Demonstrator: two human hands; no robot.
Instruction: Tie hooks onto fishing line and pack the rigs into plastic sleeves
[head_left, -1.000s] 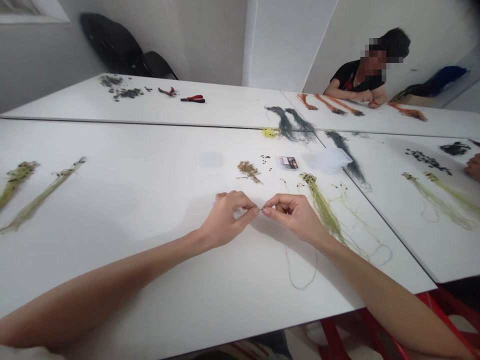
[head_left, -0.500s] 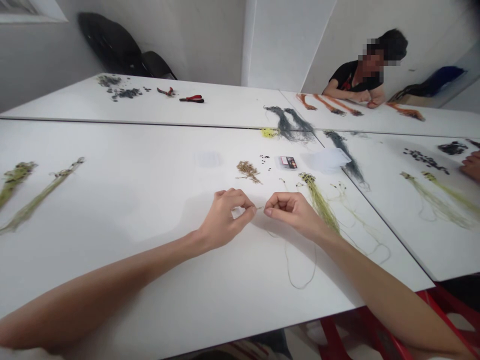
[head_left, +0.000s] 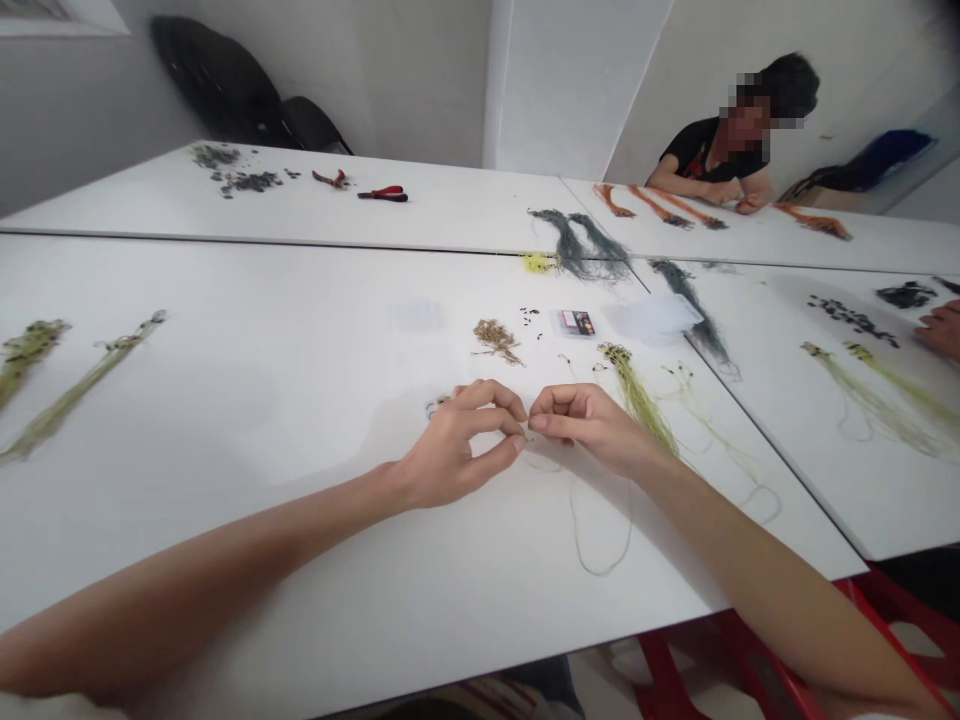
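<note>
Head view. White tables [head_left: 300,330] butted together; white walls. Packet [head_left: 574,323]: label unreadable. Left hand [head_left: 450,450] and right hand [head_left: 589,425], fingertips meeting, each pinch a thin line [head_left: 592,560]. Its loop lies on the table under the right wrist. Green bundles [head_left: 82,380] at far left: two. Red pliers [head_left: 384,194]: two.

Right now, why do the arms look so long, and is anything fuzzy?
Head view: the wide lens stretches the arms toward the corners; the light is soft and even, with faint shadows on the table by the left hand and right hand; the hands look sharp, but the line is barely visible.
</note>
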